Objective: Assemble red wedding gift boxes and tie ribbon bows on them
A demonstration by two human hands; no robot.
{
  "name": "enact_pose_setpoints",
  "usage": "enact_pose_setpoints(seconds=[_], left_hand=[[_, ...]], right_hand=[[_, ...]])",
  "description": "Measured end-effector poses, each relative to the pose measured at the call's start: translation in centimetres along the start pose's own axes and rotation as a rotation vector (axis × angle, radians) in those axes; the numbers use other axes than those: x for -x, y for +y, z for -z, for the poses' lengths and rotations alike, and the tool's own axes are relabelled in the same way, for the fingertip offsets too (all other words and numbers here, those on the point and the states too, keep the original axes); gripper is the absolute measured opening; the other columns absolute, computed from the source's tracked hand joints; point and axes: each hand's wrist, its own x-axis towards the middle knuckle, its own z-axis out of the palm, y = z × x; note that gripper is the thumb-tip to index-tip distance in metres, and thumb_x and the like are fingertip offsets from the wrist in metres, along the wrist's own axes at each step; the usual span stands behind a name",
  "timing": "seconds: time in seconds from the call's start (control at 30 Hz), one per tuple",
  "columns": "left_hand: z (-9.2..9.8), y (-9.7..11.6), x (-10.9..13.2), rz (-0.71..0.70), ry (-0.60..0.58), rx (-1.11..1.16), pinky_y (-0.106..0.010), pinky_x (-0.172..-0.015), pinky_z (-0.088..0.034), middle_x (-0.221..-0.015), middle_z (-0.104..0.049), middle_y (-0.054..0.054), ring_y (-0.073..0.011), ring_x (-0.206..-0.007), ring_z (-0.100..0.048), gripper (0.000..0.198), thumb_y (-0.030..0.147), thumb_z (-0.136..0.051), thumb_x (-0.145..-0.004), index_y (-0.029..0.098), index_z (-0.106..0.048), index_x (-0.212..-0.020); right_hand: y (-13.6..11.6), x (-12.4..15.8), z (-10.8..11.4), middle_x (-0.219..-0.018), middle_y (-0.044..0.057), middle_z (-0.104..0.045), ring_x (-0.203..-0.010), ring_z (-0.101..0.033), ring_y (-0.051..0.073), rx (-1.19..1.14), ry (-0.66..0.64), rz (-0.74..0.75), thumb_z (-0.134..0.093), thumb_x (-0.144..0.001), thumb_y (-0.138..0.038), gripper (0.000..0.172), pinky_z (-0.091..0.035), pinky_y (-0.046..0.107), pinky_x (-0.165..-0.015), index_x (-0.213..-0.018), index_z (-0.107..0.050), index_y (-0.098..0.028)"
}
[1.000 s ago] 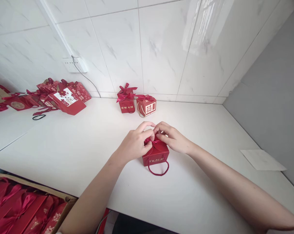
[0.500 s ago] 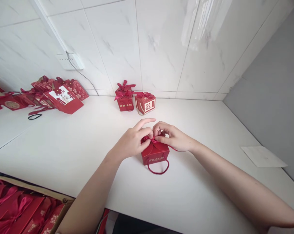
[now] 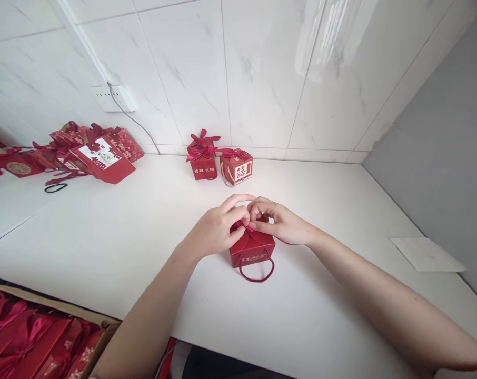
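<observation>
My left index finger has come down a little since half a second ago and now meets my right fingers. My left hand (image 3: 215, 231) and right hand (image 3: 284, 223) both pinch the red ribbon (image 3: 242, 227) on top of the small red box (image 3: 251, 248). The box stands mid-table (image 3: 333, 326), with its cord handle (image 3: 256, 273) toward me. Two finished boxes (image 3: 218, 160) stand at 12 o'clock, and a pile of flat boxes (image 3: 100, 155) lies at 10 o'clock.

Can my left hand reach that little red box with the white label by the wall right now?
Probably yes: only open table lies between the left hand and the labelled box. But its fingers are pinching the ribbon on the near box.
</observation>
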Motion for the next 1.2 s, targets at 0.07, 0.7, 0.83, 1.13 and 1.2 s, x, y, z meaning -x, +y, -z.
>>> enact_pose_setpoints(seconds=[0.07,0.7,0.83,1.13,1.2], left_hand=[[0.1,0.0,0.0,0.003,-0.002,0.013,-0.025,-0.056,-0.042,-0.135,-0.050,-0.004,-0.0050,-0.057,-0.049,0.008,0.010,-0.048,-0.084,0.018,-0.049,-0.082],[1.2,0.1,0.1,0.066,-0.029,0.123,-0.026,-0.068,-0.046,-0.130,-0.052,-0.006,-0.0107,-0.075,-0.055,0.012,0.014,-0.056,-0.081,0.020,-0.051,-0.090],[3.4,-1.3,0.6,0.192,-0.101,0.170,-0.026,-0.070,-0.045,-0.097,-0.058,-0.004,-0.0141,-0.080,-0.053,0.011,0.030,-0.064,-0.080,0.019,-0.061,-0.081],[3.5,-2.3,0.8,0.411,-0.213,0.315,-0.024,-0.053,-0.031,-0.061,-0.044,0.003,-0.0096,-0.056,-0.036,0.027,0.045,-0.065,-0.080,0.022,-0.073,-0.091],[3.0,-1.9,0.6,0.411,-0.196,0.337,-0.024,-0.053,-0.031,-0.061,-0.044,0.003,-0.0095,-0.057,-0.037,0.026,0.044,-0.064,-0.081,0.020,-0.072,-0.087]], right_hand=[[0.1,0.0,0.1,-0.097,0.003,-0.052,-0.083,-0.053,0.014,-0.023,-0.001,-0.009,-0.060,-0.088,-0.025,0.007,-0.045,0.029,-0.074,-0.083,-0.058,-0.020],[0.9,-0.2,0.0,-0.099,0.003,-0.051,-0.080,-0.052,0.013,-0.124,0.017,-0.029,-0.062,-0.087,-0.027,0.010,-0.044,0.028,-0.073,-0.082,-0.061,-0.019],[0.8,-0.2,-0.1,-0.103,0.004,-0.053,-0.082,-0.051,0.014,-0.104,0.010,-0.020,-0.060,-0.088,-0.026,0.012,-0.044,0.028,-0.075,-0.078,-0.059,-0.019],[0.8,-0.2,0.0,-0.103,0.005,-0.053,-0.086,-0.052,0.015,-0.053,-0.002,-0.006,-0.059,-0.088,-0.025,0.011,-0.044,0.028,-0.076,-0.079,-0.059,-0.019],[0.8,-0.2,0.0,-0.102,0.005,-0.053,-0.085,-0.052,0.015,-0.045,-0.002,0.000,-0.059,-0.088,-0.026,0.011,-0.045,0.028,-0.076,-0.080,-0.059,-0.019]])
